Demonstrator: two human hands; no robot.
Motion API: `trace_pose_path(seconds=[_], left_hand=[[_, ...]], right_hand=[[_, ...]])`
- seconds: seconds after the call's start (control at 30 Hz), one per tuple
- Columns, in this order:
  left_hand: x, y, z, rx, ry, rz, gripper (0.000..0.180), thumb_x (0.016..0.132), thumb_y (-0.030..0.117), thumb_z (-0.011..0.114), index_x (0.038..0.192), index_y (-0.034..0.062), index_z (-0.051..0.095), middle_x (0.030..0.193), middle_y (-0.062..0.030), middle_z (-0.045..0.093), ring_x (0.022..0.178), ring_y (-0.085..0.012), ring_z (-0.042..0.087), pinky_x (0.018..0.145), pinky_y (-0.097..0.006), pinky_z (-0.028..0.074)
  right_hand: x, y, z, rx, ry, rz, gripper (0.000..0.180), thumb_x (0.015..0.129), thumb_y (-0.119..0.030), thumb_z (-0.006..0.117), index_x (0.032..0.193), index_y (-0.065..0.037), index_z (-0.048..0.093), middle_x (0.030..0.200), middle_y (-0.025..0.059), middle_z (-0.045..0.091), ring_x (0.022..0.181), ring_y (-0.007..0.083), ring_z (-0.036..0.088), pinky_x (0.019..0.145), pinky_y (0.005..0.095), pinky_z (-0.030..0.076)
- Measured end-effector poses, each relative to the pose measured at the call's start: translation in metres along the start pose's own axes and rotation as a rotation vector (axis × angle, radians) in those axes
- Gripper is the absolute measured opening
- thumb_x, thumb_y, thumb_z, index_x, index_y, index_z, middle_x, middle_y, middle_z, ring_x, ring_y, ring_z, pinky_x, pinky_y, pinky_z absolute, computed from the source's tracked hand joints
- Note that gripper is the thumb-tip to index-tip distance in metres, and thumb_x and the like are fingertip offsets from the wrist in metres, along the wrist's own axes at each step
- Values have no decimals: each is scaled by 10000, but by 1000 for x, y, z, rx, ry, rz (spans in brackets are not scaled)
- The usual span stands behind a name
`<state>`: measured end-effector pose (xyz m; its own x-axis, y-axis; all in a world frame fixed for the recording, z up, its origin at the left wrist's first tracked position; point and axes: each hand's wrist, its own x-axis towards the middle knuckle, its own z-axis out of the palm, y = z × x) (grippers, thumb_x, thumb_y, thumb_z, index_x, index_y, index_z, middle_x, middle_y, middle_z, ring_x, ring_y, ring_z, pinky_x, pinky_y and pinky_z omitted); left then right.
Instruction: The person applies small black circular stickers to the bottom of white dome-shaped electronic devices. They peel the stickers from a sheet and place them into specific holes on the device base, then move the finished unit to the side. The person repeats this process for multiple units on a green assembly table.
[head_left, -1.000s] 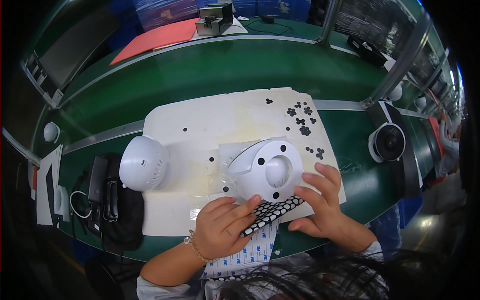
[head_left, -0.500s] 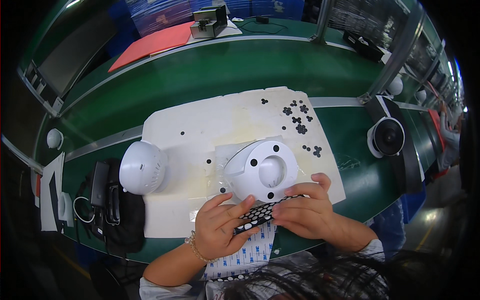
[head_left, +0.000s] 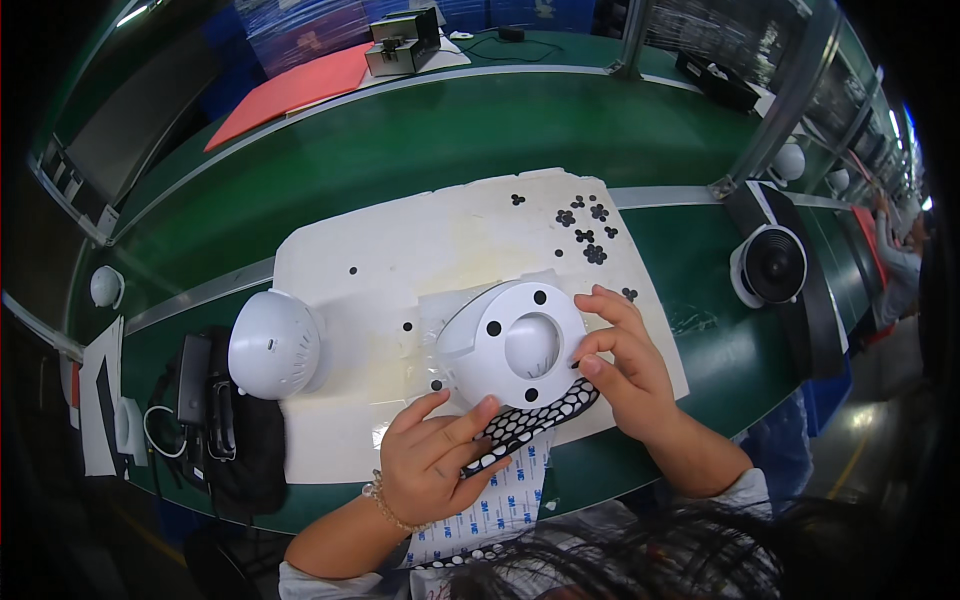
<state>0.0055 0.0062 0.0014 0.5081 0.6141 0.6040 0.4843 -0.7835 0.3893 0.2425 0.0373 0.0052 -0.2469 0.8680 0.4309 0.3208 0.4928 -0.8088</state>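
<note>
A white rounded plastic housing (head_left: pixel 470 350) with a large round opening lies tilted on a clear plastic bag in front of me. Three black round pads, one of them at the upper edge (head_left: pixel 540 297), sit on its flat face. My left hand (head_left: pixel 430 455) is closed on a black sheet of pads (head_left: pixel 530 422) with white round gaps, just below the housing. My right hand (head_left: pixel 625 365) pinches a small black round pad (head_left: pixel 576 365) at the right side of the housing's face; the fingertips partly hide it.
Loose black pads (head_left: pixel 595 254) lie in clusters on the white board (head_left: pixel 380 225). Left of the housing stands another white rounded unit (head_left: pixel 275 345). A black bag with cables (head_left: pixel 245 440) lies at far left, a white device with a black round front (head_left: pixel 775 264) at right. Printed backing paper (head_left: pixel 490 515) hangs below.
My right hand has left the sheet and moved up to the right side of the housing with a black pad. My left hand still holds the sheet.
</note>
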Motion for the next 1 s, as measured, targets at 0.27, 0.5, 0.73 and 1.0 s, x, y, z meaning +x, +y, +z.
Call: trace_pose_path(seconds=[0.27,0.5,0.73,1.0], left_hand=[[-5,0,0,-33,-33,-19,249,607,77,703,827,4,613,1144,-109,569,695,-167,629,838,-423,439],[-3,2,-1,-7,-30,-27,240,604,78,706,812,7,611,1150,-114,565,693,-167,629,848,-429,434],[-4,0,-2,-28,-42,2,214,596,90,700,776,22,605,1140,-125,567,713,-184,617,838,-414,442],[-8,-5,-3,-137,-30,170,222,564,47,631,773,2,571,1150,-145,553,729,-225,594,661,-326,510]], right_hand=[[0,-2,1,-39,3,-8,78,818,-147,571,848,-79,595,1231,114,456,1233,331,292,1001,432,214],[-8,-4,-6,-612,64,-295,174,792,-176,603,950,-107,622,1154,95,518,1142,298,399,967,430,251],[2,5,1,507,-114,437,267,836,-197,569,1046,-33,557,972,59,590,929,153,538,806,283,415],[82,32,-35,771,70,431,191,838,-140,535,986,-28,581,865,34,601,820,128,576,759,254,443]])
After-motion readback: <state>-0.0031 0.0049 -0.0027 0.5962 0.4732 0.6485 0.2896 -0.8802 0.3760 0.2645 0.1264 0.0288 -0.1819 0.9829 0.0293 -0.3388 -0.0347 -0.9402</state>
